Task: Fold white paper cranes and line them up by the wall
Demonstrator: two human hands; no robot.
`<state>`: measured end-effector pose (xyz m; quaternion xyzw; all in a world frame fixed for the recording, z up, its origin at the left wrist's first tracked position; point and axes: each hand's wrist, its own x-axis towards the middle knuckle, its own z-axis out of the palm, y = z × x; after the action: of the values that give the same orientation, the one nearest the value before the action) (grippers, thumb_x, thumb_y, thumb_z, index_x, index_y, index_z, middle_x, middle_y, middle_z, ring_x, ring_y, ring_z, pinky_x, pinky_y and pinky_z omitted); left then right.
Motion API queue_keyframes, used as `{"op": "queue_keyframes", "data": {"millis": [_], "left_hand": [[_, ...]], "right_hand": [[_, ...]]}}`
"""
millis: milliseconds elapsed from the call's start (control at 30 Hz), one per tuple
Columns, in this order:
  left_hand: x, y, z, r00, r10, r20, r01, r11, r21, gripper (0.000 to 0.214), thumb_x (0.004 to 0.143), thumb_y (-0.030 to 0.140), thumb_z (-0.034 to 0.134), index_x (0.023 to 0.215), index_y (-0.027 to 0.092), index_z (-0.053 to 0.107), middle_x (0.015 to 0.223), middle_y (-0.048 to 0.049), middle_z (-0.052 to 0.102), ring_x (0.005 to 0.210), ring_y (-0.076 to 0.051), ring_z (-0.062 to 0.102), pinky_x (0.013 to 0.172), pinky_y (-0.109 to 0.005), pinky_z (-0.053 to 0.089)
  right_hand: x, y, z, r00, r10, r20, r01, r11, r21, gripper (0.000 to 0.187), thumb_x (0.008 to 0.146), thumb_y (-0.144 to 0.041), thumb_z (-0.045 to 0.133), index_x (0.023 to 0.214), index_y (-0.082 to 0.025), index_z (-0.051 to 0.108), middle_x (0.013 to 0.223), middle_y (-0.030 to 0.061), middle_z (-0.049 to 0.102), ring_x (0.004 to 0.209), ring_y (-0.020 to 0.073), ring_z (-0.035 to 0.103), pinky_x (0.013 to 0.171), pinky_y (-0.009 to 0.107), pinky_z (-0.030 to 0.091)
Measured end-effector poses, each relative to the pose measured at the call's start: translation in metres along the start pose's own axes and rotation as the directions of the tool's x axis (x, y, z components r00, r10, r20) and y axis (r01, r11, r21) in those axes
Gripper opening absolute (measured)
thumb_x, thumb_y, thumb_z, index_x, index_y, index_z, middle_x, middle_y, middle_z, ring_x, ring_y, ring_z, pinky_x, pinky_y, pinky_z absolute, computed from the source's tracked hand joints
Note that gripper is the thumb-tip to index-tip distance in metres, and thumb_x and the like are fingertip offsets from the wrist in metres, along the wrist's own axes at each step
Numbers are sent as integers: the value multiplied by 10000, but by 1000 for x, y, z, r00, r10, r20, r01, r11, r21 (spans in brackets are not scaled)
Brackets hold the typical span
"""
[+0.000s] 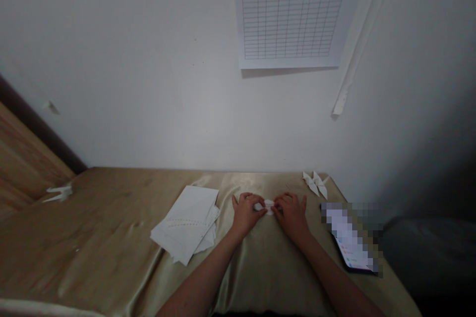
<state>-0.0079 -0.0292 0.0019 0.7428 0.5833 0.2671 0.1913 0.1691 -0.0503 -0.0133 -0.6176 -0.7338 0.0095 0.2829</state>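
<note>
Folded white paper [263, 206] mostly hidden between my left hand [245, 213] and right hand [292, 217]; its shape can't tell. Forearms cut off by bottom edge. Phone [351, 242] at right: screen blurred out, nothing readable. Wall chart [293, 15]: top of sheet cut off by frame, header words too small to read. Paper stack [186, 223]: printed marks too small to tell. Wooden panel [26, 158] cut off at left edge. Dark shape [427, 257] at lower right lost in shadow; can't tell what.
</note>
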Motion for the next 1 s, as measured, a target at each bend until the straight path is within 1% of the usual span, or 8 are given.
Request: {"op": "queue_keyframes", "data": {"millis": [100,167,267,433,567,700,900,1000], "left_hand": [[-1,0,-2,1000,12,19,-13,1000,4,248,801,381,739,1048,386,715,1191,35,714,1250,-261,471,1151,-669,-24],[-1,1,-2,999,32,34,-33,999,23,212,815,403,724,1027,406,725,1207,46,708,1257,-272,459,1140,-687,-29],[0,2,-3,999,31,36,-32,998,55,126,844,421,693,955,392,745,1215,52,702,1248,-275,459,1129,-706,-23],[1,4,0,1000,18,22,-19,998,59,90,852,393,689,920,367,742,1210,56,695,1245,-272,457,1120,-724,-20],[2,2,3,1000,16,3,-16,999,43,86,823,371,722,909,369,733,1189,69,697,1244,-273,459,1103,-742,-67],[1,1,4,1000,17,12,-17,999,43,104,816,365,728,920,369,730,1206,66,688,1251,-276,456,1105,-743,-66],[-1,2,4,1000,25,7,-26,994,109,100,842,386,694,935,360,719,1386,65,595,1317,-314,400,1097,-764,-30],[-1,2,5,1000,25,5,-26,990,137,94,862,403,668,932,359,712,1428,81,560,1353,-329,364,1086,-779,-25]], "right_hand": [[1,0,0,1000,17,20,-18,999,33,144,920,-301,519,911,-261,657,1102,29,699,1234,304,456,1093,736,8],[1,-1,0,999,31,32,-33,998,55,145,913,-301,524,886,-259,660,1102,35,700,1237,310,452,1084,745,3],[2,-1,1,997,64,37,-67,995,75,146,901,-302,530,866,-253,663,1110,50,698,1231,317,452,1073,756,11],[3,-2,3,992,114,53,-118,990,82,143,884,-299,544,832,-251,668,1124,50,691,1204,305,470,1065,763,48],[3,-3,2,989,132,64,-138,985,103,132,869,-284,554,819,-249,671,1136,47,686,1209,299,469,1071,752,41],[3,-2,3,987,146,63,-153,979,132,128,860,-280,553,817,-242,668,1137,56,683,1211,302,458,1071,743,38],[3,-2,4,987,146,64,-154,979,133,135,864,-295,556,804,-248,668,1131,49,684,1203,300,463,1071,742,47],[3,-4,2,989,137,50,-142,984,109,130,875,-296,552,831,-256,668,1122,39,688,1201,297,470,1072,743,69]]}}
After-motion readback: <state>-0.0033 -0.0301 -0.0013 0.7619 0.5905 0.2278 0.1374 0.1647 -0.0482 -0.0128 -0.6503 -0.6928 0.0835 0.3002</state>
